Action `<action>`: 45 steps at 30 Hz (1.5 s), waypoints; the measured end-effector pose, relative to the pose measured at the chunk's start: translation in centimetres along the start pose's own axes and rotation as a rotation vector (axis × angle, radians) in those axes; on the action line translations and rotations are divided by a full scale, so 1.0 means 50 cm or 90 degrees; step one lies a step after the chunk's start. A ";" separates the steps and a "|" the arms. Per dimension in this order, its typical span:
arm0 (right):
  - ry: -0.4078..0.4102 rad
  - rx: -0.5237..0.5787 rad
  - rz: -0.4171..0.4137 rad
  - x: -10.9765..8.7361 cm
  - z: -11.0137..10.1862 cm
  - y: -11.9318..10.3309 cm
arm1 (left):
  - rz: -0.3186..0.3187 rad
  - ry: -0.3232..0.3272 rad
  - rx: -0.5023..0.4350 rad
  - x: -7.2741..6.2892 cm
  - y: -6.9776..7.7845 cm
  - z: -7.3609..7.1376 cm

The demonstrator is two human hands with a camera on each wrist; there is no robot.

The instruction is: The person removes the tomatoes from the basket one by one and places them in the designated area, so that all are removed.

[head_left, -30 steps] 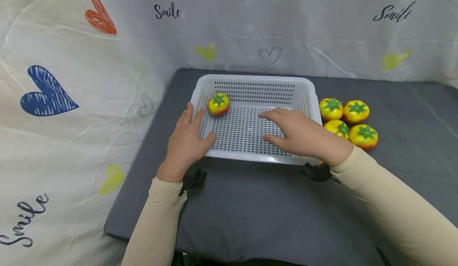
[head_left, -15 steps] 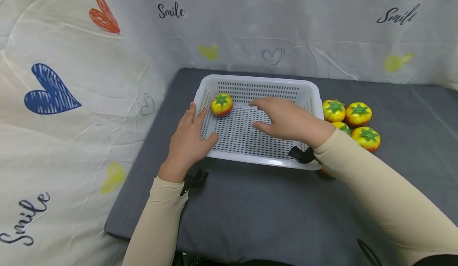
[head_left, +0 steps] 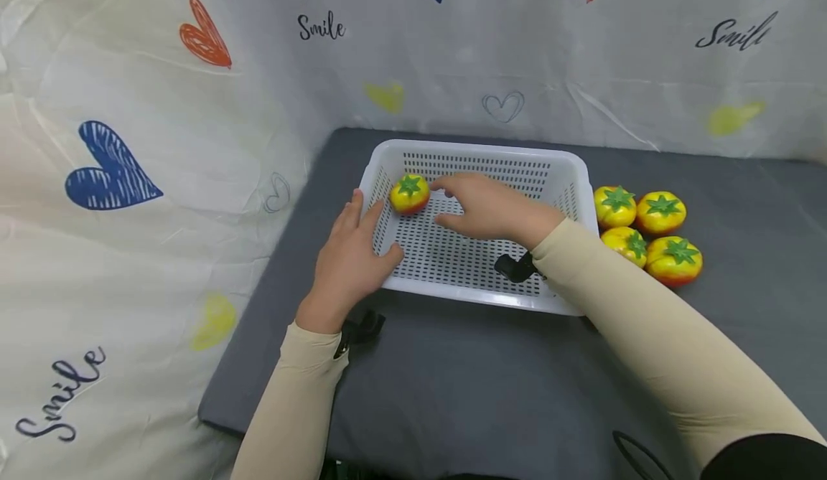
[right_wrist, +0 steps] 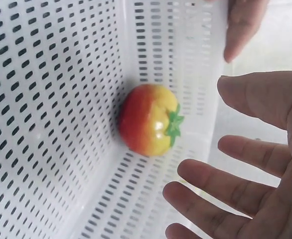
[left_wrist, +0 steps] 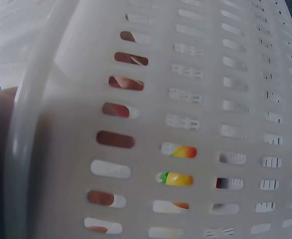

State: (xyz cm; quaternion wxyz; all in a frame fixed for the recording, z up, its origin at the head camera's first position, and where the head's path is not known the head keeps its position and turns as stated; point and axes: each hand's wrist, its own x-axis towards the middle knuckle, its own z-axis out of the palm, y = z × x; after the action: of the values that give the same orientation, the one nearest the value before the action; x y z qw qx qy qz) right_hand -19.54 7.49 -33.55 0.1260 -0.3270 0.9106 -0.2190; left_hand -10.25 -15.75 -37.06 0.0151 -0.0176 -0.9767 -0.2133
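A yellow-and-red toy tomato (head_left: 410,194) with a green star-shaped leaf sits inside the white perforated basket (head_left: 413,285), near its left wall. My right hand (head_left: 494,207) is over the basket, fingers and thumb apart, pointing at the tomato. In the right wrist view, fingertips (right_wrist: 188,169) show just short of the tomato (right_wrist: 148,119), with nothing held. My left hand (head_left: 349,265) rests at the basket's left rim, fingers stretched along it and thumb spread toward the front edge. The left wrist view shows mostly the basket's slotted wall (left_wrist: 151,114), the tomato glimpsed through slots.
Several more toy tomatoes (head_left: 663,214) stand grouped just right of the basket on the dark grey table (head_left: 452,379). A printed cloth (head_left: 549,57) hangs behind the table and along its left side. A black cable (head_left: 633,455) lies near the front edge.
My right hand has moved left across the basket, closer to the tomato inside. My left hand stays at the left rim. The head view has shifted slightly.
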 end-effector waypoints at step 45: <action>-0.005 0.005 0.033 0.167 0.072 0.017 | -0.001 -0.002 0.005 -0.001 0.004 0.005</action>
State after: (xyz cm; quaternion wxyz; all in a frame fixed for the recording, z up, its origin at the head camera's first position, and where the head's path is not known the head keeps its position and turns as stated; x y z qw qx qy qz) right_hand -24.93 1.49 -37.82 0.1366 -0.3039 0.9174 -0.2177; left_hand -10.17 -15.50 -37.20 0.0138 -0.0173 -0.9776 -0.2091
